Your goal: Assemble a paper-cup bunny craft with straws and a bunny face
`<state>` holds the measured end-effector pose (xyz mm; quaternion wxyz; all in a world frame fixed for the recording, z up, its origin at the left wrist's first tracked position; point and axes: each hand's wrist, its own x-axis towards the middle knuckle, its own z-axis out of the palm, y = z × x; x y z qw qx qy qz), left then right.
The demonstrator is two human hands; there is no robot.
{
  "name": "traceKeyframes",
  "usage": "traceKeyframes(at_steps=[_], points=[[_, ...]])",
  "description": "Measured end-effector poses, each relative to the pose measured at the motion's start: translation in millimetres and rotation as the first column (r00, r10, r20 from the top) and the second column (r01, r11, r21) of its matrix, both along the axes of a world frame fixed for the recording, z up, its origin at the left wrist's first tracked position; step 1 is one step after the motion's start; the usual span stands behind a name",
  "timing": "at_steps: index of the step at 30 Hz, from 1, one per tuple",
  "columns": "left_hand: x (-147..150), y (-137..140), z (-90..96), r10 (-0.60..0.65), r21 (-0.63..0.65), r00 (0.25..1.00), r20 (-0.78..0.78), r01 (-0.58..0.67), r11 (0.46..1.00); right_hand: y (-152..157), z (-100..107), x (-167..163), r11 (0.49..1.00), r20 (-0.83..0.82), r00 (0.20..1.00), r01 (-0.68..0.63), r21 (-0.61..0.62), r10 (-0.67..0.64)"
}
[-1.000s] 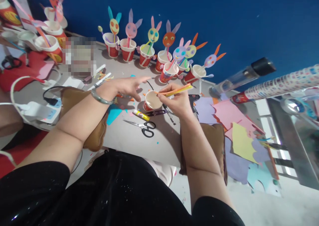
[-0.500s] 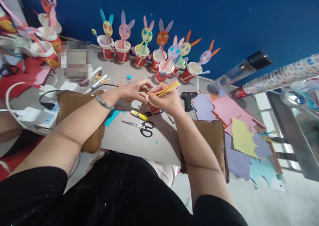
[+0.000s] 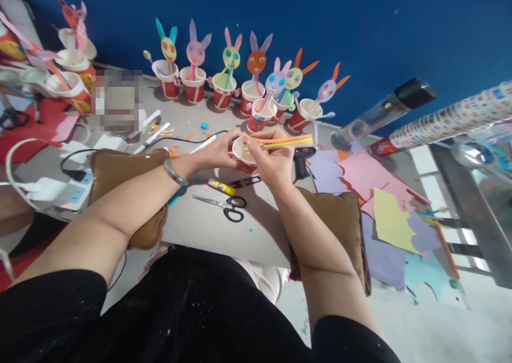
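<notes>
My left hand (image 3: 224, 152) is closed round the left side of a red and white paper cup (image 3: 240, 151), whose open mouth faces up toward me. My right hand (image 3: 276, 158) is closed at the cup's right side, its thumb over the rim. Orange and yellow straws (image 3: 298, 139) are held in its fingers and stick out to the right. Just below the cup lie a yellow glue stick (image 3: 222, 187) and a dark-handled tool (image 3: 248, 182), partly hidden. Nearer me, black-handled scissors (image 3: 234, 208) rest on the grey table (image 3: 228, 240).
Several cups with paper rabbit heads (image 3: 231, 88) stand along the blue wall. A black glue gun (image 3: 303, 163) lies right of my hand, beside coloured paper sheets (image 3: 394, 222). Brown cushions (image 3: 336, 214) lie under both forearms. A power strip (image 3: 78, 192) sits left.
The cup has come up between my hands, and its mouth now shows. My left hand has moved onto its side. The straws have swung to point more level to the right.
</notes>
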<state>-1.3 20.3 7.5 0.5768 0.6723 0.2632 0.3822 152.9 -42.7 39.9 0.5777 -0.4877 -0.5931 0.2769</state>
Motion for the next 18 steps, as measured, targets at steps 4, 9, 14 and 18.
traceKeyframes(at_steps=[4,9,14,18], points=[[-4,-10,9.9,-0.102,-0.032,0.992,0.080,0.105,0.994,-13,9,-1,0.991,-0.001,0.997,0.079,0.109,-0.079],[6,-20,9.7,-0.064,0.073,0.995,0.073,0.059,0.996,-17,1,-8,0.957,-0.010,0.997,0.078,0.279,-0.078],[1,-13,7.1,0.045,0.182,0.998,0.044,-0.052,0.982,-23,7,-11,0.954,0.077,0.994,0.057,0.296,-0.083],[-11,-9,14.3,0.046,0.223,0.999,0.018,-0.049,0.974,-30,28,-3,0.961,0.103,0.994,-0.001,0.276,-0.029]])
